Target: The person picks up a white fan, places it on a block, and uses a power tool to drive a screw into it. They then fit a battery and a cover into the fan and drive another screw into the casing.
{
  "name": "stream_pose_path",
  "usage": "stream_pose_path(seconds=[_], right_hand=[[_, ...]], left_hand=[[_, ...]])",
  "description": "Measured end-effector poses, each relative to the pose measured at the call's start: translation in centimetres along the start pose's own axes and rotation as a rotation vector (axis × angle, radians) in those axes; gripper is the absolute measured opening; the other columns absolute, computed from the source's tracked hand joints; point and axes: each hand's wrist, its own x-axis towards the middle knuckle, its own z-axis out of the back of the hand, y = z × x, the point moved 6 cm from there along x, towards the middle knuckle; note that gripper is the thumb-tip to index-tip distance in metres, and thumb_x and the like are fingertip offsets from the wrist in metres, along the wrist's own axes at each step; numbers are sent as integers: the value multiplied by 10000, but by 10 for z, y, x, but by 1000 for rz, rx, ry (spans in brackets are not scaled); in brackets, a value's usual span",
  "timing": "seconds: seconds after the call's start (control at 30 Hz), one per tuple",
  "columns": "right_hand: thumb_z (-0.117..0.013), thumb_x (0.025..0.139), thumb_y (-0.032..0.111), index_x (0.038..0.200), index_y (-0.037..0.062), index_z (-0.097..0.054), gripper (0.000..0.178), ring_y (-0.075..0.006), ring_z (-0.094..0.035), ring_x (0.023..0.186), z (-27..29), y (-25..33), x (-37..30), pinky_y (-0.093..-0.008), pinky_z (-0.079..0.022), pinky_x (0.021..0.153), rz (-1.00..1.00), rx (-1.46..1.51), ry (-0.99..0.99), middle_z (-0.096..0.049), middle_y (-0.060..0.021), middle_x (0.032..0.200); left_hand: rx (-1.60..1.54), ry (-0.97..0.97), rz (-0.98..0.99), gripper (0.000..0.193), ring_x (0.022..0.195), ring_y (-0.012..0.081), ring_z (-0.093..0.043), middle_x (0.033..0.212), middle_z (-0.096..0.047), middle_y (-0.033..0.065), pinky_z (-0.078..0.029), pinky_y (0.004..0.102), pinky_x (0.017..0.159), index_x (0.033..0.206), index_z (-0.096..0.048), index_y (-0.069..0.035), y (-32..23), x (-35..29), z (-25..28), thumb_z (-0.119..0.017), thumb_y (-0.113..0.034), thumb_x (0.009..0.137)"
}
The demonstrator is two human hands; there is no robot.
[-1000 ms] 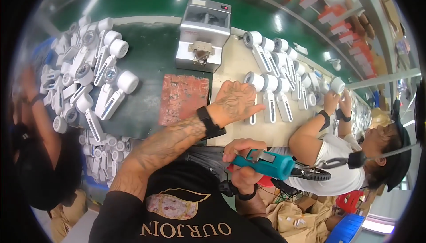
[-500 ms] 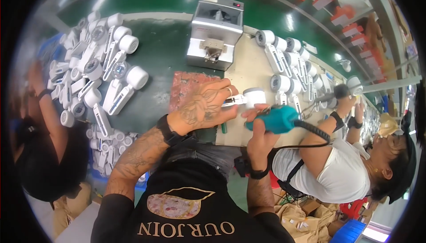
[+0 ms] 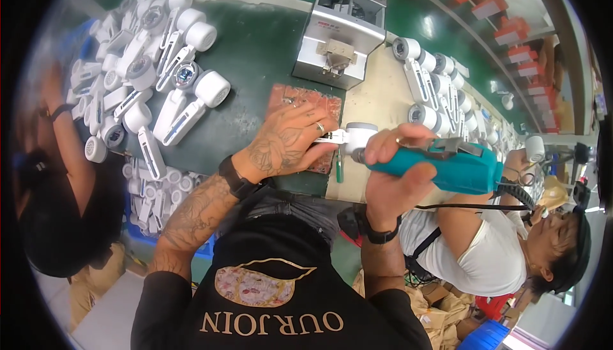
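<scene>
Fingers of the left hand (image 3: 284, 142) are clamped on a white device (image 3: 356, 135) above the bench (image 3: 255, 40), beside the red mat (image 3: 279, 96). Right hand (image 3: 399, 182) fingers grip a teal driver (image 3: 463, 172), brought up to the device since one second ago; tip contact is unclear.

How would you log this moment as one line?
left hand: holds white gadget | right hand: grips teal power tool, nose at gadget | red mat: partly under left hand | silver machine: beyond mat
</scene>
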Motion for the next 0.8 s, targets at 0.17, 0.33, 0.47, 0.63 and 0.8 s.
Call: stream_pose_path(seconds=[0.17,0.33,0.47,0.63,0.8], right_hand=[[-593,905,648,1119,-22,-532,706,-185,-519,567,-19,-12,17,-322,-434,542,61,-53,18,-504,-55,686],[-591,924,629,1101,-22,-535,676,-180,-524,575,-26,-21,19,-316,-436,539,35,-86,44,-497,-54,690],[-578,932,631,1110,-14,-529,671,-184,-521,582,-23,-28,17,-322,-437,549,28,-108,58,-498,-58,703],[-557,931,653,1137,-2,-518,687,-195,-518,599,-22,-32,18,-341,-440,575,-17,-93,83,-493,-58,725],[-578,932,634,1143,-21,-518,690,-192,-511,571,-21,-31,16,-337,-434,545,7,-112,57,-494,-60,710]], left_hand=[[-16,-53,-48,281,1021,269,-595,1015,-629,61,-478,399,899,1052,-649,-82,-1,-3,0,-711,-280,862],[-33,-89,-55,298,1011,272,-590,1007,-629,67,-479,402,893,1036,-642,-80,2,-5,2,-734,-284,839],[-42,-60,-24,306,1005,273,-587,1011,-622,74,-483,401,886,1020,-638,-79,2,-3,4,-743,-287,823],[-35,-116,-43,298,991,265,-580,1012,-611,76,-481,400,872,1019,-636,-83,4,-2,4,-735,-288,826],[-55,-24,-16,334,1009,280,-579,1038,-616,84,-474,399,897,1026,-628,-68,4,-4,0,-729,-330,845]])
